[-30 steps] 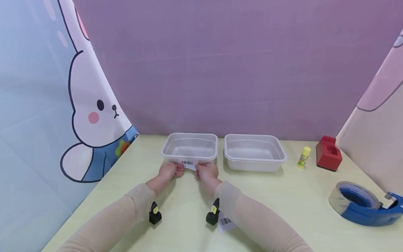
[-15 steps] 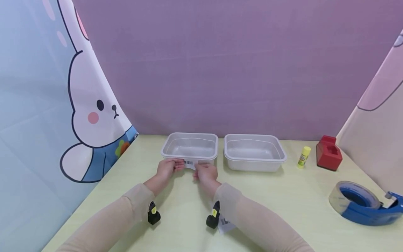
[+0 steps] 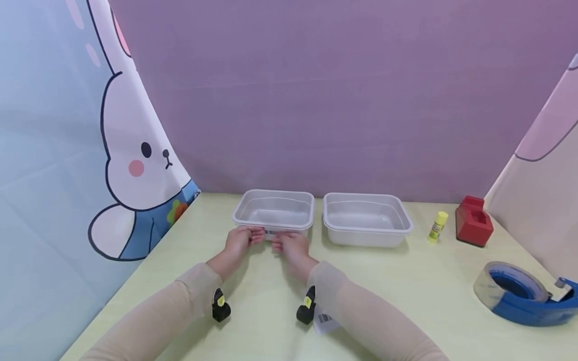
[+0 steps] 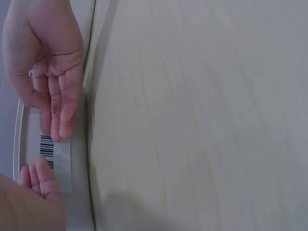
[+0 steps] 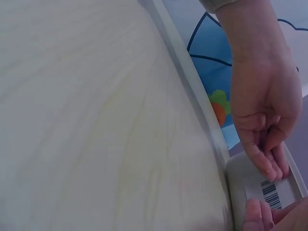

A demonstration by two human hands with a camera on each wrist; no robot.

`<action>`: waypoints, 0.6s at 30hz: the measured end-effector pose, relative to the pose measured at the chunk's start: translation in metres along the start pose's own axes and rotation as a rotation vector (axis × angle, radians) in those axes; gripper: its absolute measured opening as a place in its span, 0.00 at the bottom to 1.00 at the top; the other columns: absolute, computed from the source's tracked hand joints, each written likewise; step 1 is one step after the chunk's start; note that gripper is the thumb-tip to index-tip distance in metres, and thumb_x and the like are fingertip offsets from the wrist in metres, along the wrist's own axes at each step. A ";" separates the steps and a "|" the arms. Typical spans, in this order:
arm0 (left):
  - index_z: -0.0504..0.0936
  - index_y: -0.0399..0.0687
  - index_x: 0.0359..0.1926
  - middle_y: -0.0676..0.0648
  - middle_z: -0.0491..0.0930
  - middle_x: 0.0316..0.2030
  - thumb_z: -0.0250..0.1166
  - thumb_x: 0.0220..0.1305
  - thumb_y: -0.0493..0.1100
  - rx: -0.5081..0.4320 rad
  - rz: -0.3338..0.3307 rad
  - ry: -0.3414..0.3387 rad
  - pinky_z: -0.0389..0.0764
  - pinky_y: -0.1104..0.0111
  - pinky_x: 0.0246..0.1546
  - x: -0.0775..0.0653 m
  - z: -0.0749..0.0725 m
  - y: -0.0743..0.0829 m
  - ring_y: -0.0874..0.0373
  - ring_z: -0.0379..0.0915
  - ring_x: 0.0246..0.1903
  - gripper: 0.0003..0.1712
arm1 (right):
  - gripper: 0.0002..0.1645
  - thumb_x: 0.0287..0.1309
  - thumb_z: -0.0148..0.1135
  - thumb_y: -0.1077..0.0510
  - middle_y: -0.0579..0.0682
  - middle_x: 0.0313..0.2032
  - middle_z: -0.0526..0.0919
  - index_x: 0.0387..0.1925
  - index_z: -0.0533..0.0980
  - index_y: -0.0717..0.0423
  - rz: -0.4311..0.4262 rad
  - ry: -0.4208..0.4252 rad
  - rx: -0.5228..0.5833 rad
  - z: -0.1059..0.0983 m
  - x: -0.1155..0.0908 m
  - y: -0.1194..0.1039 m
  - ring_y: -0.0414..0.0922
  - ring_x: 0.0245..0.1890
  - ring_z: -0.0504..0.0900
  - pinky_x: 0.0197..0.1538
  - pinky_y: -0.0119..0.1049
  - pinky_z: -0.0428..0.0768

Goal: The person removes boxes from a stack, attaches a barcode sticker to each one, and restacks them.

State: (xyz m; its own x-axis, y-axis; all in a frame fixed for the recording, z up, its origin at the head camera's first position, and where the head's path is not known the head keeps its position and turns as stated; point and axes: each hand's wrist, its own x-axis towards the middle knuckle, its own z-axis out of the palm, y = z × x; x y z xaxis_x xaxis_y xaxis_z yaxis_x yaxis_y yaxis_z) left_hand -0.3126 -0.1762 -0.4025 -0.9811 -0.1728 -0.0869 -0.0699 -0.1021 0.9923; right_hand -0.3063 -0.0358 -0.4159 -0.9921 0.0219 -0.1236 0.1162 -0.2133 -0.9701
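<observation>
A white paper label (image 4: pixel 62 168) with a barcode lies against the near wall of the left white plastic box (image 3: pixel 273 193). My left hand (image 3: pixel 238 244) touches the label's left part with its fingers extended, the thumb side toward the rim. On the other side my right hand (image 3: pixel 294 249) has its straight fingers laid on the label, palm turned toward me. Between the fingertips of both hands a strip of barcode shows. In the left wrist view my right hand (image 4: pixel 48 53) reaches down from the top, with my left hand (image 4: pixel 41 202) below it.
A second white box (image 3: pixel 366 238) stands to the right. Farther right are a yellow glue stick (image 3: pixel 438 227), a red block-like desk item (image 3: pixel 473 223) and a blue tape dispenser (image 3: pixel 526 306). Another barcode label (image 3: pixel 325 325) lies partly under my right sleeve.
The label's lower right corner, which stuck out from the box, now lies against it. My right hand has gone from pinching that edge to flat fingers, slightly farther left.
</observation>
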 end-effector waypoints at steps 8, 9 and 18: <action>0.74 0.18 0.51 0.37 0.85 0.37 0.38 0.52 0.19 -0.012 0.001 -0.045 0.82 0.59 0.52 -0.001 -0.002 0.001 0.57 0.83 0.34 0.28 | 0.11 0.59 0.55 0.69 0.70 0.41 0.84 0.43 0.77 0.72 0.056 0.033 -0.027 -0.008 0.005 0.002 0.39 0.21 0.83 0.33 0.36 0.87; 0.74 0.19 0.51 0.39 0.85 0.36 0.38 0.52 0.19 -0.015 -0.003 -0.050 0.83 0.60 0.51 -0.001 -0.002 0.001 0.58 0.83 0.34 0.28 | 0.11 0.59 0.56 0.68 0.69 0.40 0.84 0.42 0.77 0.71 0.065 0.038 -0.035 -0.009 0.005 0.001 0.39 0.21 0.83 0.33 0.36 0.87; 0.73 0.19 0.52 0.44 0.85 0.31 0.37 0.52 0.18 -0.050 -0.050 -0.070 0.81 0.59 0.54 0.002 -0.004 0.000 0.55 0.84 0.37 0.27 | 0.12 0.55 0.53 0.72 0.69 0.37 0.85 0.42 0.75 0.73 0.114 0.044 -0.070 -0.015 0.005 0.001 0.41 0.20 0.84 0.29 0.33 0.86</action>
State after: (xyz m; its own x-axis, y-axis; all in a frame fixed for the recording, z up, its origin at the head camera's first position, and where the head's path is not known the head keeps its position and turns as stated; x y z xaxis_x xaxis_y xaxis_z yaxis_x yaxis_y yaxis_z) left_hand -0.3138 -0.1807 -0.4030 -0.9869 -0.0978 -0.1282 -0.1117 -0.1583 0.9811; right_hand -0.3109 -0.0211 -0.4209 -0.9693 0.0442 -0.2418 0.2330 -0.1479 -0.9612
